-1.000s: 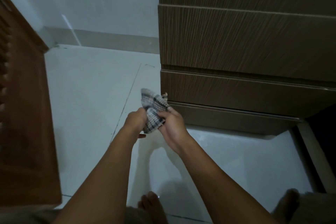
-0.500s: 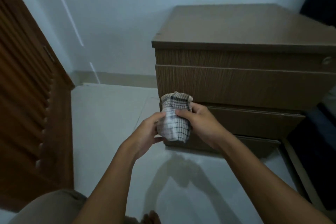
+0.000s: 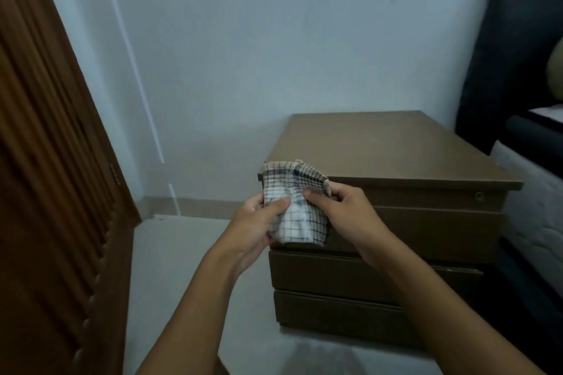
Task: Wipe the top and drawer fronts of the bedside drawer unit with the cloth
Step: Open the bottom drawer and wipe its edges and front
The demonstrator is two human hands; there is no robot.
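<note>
Checked white-and-dark woven cloth (image 3: 295, 210) hung bunched between both hands in front of the brown wooden bedside drawer unit (image 3: 396, 155), at its front left corner. Left hand (image 3: 259, 222) pinched its left side with the thumb on top; right hand (image 3: 344, 213) gripped its right edge.

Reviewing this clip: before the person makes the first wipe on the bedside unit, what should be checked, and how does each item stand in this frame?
1. Grip on the checked cloth: ok. The left hand and the right hand both pinch it.
2. Cloth touching the drawer unit: cannot tell. It overlaps the front left corner in the view.
3. Clear unit top: ok. Nothing stands on the visible surface.
4. All drawer fronts closed: ok. They appear shut.
5. Dust or marks on the top: cannot tell. The light is too dim.
</note>
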